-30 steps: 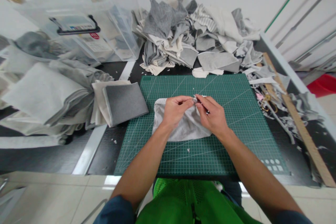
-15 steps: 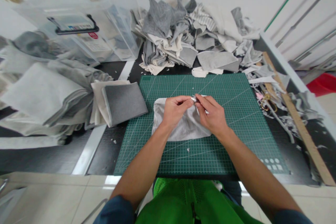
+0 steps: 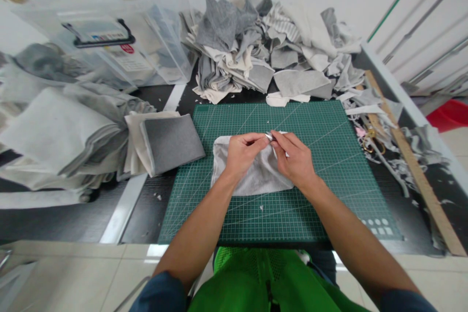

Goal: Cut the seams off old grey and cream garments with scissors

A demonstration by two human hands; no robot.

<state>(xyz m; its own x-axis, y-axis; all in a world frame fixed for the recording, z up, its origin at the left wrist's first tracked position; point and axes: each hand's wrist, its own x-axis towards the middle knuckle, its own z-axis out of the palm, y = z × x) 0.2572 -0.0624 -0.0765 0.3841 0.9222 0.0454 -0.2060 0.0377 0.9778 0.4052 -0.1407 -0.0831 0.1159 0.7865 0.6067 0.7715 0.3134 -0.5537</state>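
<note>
A light grey piece of fabric (image 3: 252, 180) lies on the green cutting mat (image 3: 204, 214), its upper edge lifted between my hands. My left hand (image 3: 243, 153) is closed, pinching that edge near the middle. Close beside it, my right hand (image 3: 295, 156) is closed too, with thumb and forefinger around a small shiny silver thing (image 3: 269, 136) at the fabric's edge. Fingers hide most of this silver thing, so its kind cannot be made out.
Folded grey cloth (image 3: 173, 144) overlaps the mat's left edge, beside a larger fabric stack (image 3: 62, 131). A clear plastic box (image 3: 157, 68) stands behind. Fabric scraps (image 3: 234, 44) are heaped at the back. Gold-handled scissors (image 3: 373, 142) and a wooden ruler (image 3: 420, 185) lie right.
Both hands keep their pinch on the fabric's edge with barely any movement. The whole view has shifted very slightly.
</note>
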